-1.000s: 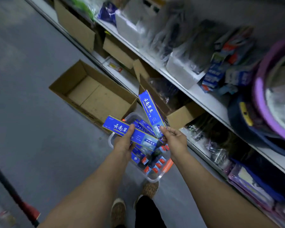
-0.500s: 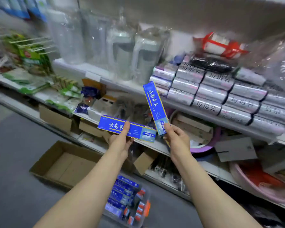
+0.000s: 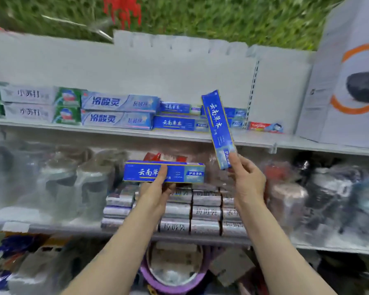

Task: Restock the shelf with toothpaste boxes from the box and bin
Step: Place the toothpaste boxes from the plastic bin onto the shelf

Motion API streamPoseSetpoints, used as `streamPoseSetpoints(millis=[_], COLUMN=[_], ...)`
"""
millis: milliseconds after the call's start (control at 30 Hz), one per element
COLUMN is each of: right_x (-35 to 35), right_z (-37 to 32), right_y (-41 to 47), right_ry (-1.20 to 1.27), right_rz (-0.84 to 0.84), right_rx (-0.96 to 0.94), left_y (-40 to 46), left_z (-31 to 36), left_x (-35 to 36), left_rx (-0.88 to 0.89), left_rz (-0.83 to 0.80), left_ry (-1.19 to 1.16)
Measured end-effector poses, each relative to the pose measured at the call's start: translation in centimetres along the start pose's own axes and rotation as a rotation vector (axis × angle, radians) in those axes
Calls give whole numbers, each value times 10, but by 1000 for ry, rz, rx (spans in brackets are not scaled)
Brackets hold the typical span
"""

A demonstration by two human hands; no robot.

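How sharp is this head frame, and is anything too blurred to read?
Head view: the two blue toothpaste boxes, level one and upright one, read clearly; the wrapped goods on the lower shelf smear with motion blur; the shelf edges bow from the wide-angle lens.

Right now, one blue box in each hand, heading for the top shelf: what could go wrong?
1. The right hand pinches only the bottom end of its upright toothpaste box, so it could pivot or slip out.
2. That box's top end already overlaps the stacked blue toothpaste boxes on the top shelf in the view; a careless push might knock them back or askew.
3. The left hand holds its level toothpaste box near the middle, which looks steadier, but placing both together invites a collision.
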State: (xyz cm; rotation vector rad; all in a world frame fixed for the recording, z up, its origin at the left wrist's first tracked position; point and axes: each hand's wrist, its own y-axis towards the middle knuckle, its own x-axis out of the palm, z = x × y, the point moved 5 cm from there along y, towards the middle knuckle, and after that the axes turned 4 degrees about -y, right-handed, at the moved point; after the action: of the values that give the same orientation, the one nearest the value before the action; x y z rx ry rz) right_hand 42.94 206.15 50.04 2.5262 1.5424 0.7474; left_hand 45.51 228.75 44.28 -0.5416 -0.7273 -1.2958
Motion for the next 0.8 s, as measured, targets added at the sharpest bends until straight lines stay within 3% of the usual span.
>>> streamPoseSetpoints(millis=[167,333,633,800], right_x=[-22,-30,-21,-16], right_z=[-37,-36,-40,-37], right_y=[75,126,169,172], right_ry=[-6,-85,-570,-669], right_rz=[114,119,157,202], right_rx=[-115,-139,-243,-284], left_y=[38,70,82,80], left_z=[-9,-21,-27,-12], left_x=[77,110,124,122], left_rx=[7,35,128,147], left_rz=[-91,-104,-3,-40], left_ry=[-23,6,49,102])
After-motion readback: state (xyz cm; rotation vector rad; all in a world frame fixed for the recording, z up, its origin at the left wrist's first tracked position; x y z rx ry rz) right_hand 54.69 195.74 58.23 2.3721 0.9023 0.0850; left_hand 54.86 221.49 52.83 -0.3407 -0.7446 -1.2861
